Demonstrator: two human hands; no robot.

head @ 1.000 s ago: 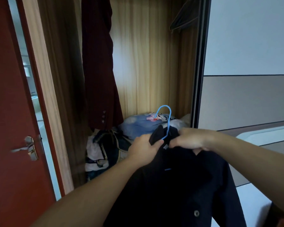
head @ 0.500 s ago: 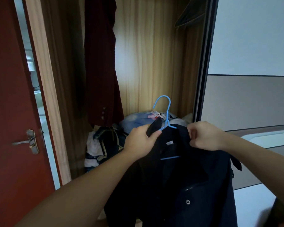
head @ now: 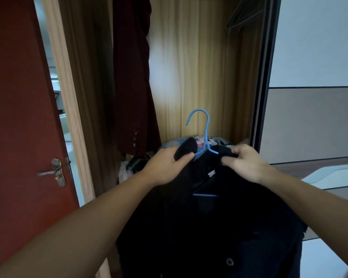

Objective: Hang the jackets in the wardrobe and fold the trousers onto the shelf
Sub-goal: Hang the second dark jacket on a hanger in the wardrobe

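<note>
A dark navy jacket (head: 219, 227) hangs on a blue hanger (head: 204, 127) that I hold up in front of the open wardrobe (head: 189, 67). My left hand (head: 167, 167) grips the left side of the jacket's collar. My right hand (head: 247, 163) pinches the right side of the collar near the hanger's neck. The hanger's hook points up, free of any rail. A maroon jacket (head: 133, 77) hangs inside the wardrobe on the left. No trousers can be made out.
A red door (head: 18, 117) with a metal handle (head: 54, 173) stands open at the left. A heap of clothes and bedding (head: 141, 161) lies on the wardrobe floor. The dark sliding-door frame (head: 263, 77) bounds the opening on the right.
Both hands have raised the navy jacket and hanger a little and come closer together at the collar. The view has shifted slightly left and nearer to the wardrobe.
</note>
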